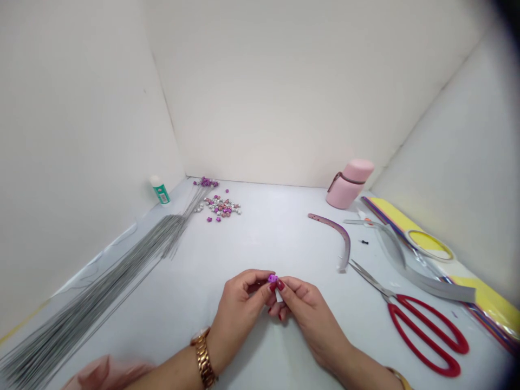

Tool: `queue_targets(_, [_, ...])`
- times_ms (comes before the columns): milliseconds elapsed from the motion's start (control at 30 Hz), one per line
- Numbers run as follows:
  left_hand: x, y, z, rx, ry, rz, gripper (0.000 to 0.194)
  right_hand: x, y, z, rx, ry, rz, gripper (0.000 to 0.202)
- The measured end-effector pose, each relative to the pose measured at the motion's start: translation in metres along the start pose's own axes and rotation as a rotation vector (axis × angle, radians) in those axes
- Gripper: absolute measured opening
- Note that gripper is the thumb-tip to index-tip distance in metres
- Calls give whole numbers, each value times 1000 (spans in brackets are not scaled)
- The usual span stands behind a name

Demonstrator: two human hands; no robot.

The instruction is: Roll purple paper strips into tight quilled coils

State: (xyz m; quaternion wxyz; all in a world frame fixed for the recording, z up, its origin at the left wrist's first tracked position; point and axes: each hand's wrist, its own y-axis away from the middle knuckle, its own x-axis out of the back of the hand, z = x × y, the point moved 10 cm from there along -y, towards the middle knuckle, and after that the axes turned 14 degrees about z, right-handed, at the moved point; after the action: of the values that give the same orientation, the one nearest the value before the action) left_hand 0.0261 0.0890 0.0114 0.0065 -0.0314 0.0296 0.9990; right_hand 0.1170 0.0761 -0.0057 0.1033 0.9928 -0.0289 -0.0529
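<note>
Head view: we see both bare hands close together at the front middle of the table (260, 246). Left hand (242, 300), gold watch (202, 357) at its wrist, pinches a small purple paper piece (272, 278) between thumb and fingers; right hand (309, 307) pinches at the same piece from the other side, narrow grip, fingertips nearly touching. We note the piece sits up between the two thumbs. Back left: pile of small stars (222, 206), purple, silver and pinkish; long bundle of thin wires (101, 287) slanting alongside, glue stick (160, 190) near the wall. Right side: curved pinkish-purple strip (339, 234), red-handled scissors (426, 330) with blades a bit apart, grey strip (430, 284), tape roll (450, 253), pink bottle (345, 192) standing behind.
</note>
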Motion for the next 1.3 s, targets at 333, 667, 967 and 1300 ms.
queue_targets(333, [12, -10, -12, 86, 19, 99, 17, 1, -1, 0, 28, 112, 1, 23])
queue_targets(667, [7, -11, 0, 98, -26, 28, 17, -1, 3, -7, 36, 109, -40, 13])
queue_targets(967, [1, -8, 3, 35, -59, -43, 17, 6, -3, -8, 70, 135, 29, 26])
queue_targets(1300, [7, -8, -2, 89, -36, 32, 16, 2, 1, -9, 86, 168, 4, 23])
